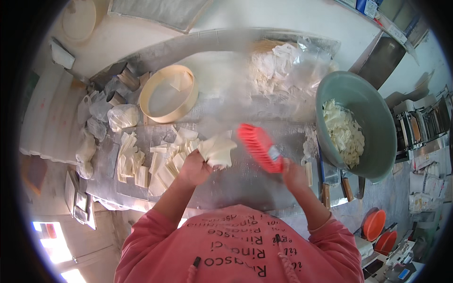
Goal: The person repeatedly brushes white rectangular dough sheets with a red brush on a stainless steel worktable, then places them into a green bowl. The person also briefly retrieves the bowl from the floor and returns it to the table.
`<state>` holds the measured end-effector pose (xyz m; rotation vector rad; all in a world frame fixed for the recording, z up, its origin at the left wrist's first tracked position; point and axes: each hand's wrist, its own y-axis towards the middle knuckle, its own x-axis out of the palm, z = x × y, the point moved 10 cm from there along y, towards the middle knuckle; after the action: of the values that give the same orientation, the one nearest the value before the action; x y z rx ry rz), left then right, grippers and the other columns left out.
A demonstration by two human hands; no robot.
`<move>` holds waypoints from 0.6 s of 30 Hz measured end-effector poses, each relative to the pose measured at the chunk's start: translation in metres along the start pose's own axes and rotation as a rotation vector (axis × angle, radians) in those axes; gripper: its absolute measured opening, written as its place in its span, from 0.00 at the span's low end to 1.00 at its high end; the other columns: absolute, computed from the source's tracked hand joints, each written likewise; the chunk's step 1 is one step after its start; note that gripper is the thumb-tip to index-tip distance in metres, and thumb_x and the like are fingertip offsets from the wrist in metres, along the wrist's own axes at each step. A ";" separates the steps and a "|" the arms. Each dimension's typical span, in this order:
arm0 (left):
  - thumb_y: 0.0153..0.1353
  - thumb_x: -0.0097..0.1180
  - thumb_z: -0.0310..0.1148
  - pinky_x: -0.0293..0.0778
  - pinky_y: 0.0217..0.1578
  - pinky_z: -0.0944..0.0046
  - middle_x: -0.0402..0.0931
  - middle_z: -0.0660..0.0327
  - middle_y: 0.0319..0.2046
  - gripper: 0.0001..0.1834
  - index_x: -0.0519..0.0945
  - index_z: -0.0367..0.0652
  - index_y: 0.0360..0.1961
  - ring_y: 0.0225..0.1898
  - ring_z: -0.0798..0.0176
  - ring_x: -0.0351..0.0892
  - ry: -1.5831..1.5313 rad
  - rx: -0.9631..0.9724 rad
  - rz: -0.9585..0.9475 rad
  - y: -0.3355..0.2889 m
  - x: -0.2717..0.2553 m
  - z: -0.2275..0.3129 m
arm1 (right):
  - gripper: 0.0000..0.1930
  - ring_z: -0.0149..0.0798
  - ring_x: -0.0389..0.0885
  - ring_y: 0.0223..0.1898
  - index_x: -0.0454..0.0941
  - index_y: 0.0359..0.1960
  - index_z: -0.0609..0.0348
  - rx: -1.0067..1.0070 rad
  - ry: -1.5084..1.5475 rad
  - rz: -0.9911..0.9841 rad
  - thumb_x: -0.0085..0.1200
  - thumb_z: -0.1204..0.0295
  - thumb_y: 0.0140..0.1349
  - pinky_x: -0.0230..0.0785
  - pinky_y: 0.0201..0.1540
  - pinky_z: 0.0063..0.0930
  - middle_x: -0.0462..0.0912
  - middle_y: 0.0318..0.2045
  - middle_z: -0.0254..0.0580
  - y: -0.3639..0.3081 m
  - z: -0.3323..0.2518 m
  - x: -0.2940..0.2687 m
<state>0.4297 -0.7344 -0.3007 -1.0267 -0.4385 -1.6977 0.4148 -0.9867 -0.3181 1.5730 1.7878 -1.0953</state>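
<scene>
The left hand (196, 169) pinches pale sheets (218, 150) by one end, seemingly to leave their far ends loose, just right of the sheet stacks (163, 172), while the right hand (293, 175) wraps a red brush's (258, 147) near end, likely keeping its bristles free, with counter (245, 184) room between stacks and green basin (380, 115).

Two hands (195, 170) (294, 176), one brush (257, 145), one green tub (377, 129), two orange bowls (374, 225) (386, 242)
</scene>
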 end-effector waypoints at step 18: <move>0.54 0.51 0.24 0.68 0.48 0.60 0.73 0.55 0.48 0.21 0.72 0.40 0.51 0.49 0.56 0.71 0.326 0.080 -0.173 -0.015 -0.020 -0.033 | 0.20 0.61 0.77 0.29 0.75 0.36 0.55 -0.296 -0.148 -0.151 0.32 0.57 0.68 0.69 0.33 0.53 0.79 0.25 0.57 -0.026 -0.040 0.011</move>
<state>0.4034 -0.7404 -0.3324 -0.6526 -0.3863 -1.9441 0.3930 -0.9470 -0.2992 1.1704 1.8906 -0.9358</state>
